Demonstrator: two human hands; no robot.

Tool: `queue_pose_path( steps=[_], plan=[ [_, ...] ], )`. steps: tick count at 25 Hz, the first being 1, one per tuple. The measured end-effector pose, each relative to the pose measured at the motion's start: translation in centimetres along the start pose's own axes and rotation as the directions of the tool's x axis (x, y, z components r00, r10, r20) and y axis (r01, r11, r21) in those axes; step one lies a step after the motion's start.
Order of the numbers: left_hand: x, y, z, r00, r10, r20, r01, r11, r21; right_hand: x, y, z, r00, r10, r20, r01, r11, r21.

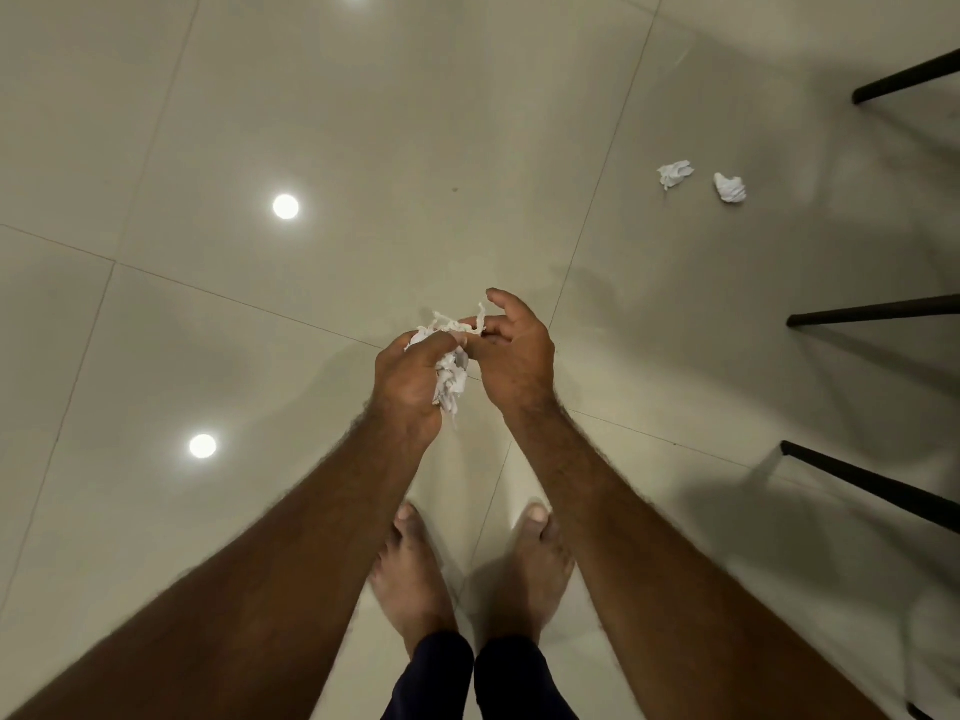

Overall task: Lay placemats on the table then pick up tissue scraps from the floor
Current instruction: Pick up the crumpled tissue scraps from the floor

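My left hand [410, 387] grips a bunch of white tissue scraps [451, 379] in front of me, above the floor. My right hand [514, 356] is right beside it and pinches a thin strip of tissue [465, 324] that sticks out of the bunch. Two crumpled white tissue scraps lie on the glossy tiles at the upper right: one [674, 173] to the left, the other [730, 188] just right of it. Both lie well beyond my hands.
Three dark furniture legs [872, 310] reach in from the right edge, near the two scraps. My bare feet [410, 574] stand on the beige tiled floor [260, 330] below my hands. Ceiling lights reflect in the tiles at left.
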State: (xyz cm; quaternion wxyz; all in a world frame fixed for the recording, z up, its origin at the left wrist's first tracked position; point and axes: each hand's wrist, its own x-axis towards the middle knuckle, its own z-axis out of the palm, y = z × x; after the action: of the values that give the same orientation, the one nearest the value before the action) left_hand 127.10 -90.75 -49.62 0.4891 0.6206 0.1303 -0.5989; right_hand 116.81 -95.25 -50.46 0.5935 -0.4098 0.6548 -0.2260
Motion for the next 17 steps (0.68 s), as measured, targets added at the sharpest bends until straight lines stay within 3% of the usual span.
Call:
queue_pose_path(
  steps=[6, 10, 13, 17],
  plan=[
    [-4.1, -0.8, 1.7, 0.980, -0.083, 0.181, 0.086, 0.996, -0.009, -4.5, -1.8, -3.5, 0.987, 0.158, 0.015, -0.159, 0.974, 0.163],
    [-6.6, -1.5, 1.9, 0.952, -0.149, 0.268, 0.154, 0.988, 0.001, -6.8, -2.2, -5.6, 0.979, 0.201, 0.017, -0.202, 0.969, 0.144],
    [-8.0, -2.1, 2.5, 0.962, -0.173, 0.210, 0.181, 0.983, -0.023, -8.2, -2.6, -6.3, 0.983, 0.183, 0.004, -0.183, 0.982, 0.051],
    [-8.7, -1.8, 3.0, 0.994, -0.108, 0.031, 0.106, 0.992, 0.062, -8.9, -3.4, -6.5, 0.991, 0.130, 0.012, -0.130, 0.991, -0.027]
  ],
)
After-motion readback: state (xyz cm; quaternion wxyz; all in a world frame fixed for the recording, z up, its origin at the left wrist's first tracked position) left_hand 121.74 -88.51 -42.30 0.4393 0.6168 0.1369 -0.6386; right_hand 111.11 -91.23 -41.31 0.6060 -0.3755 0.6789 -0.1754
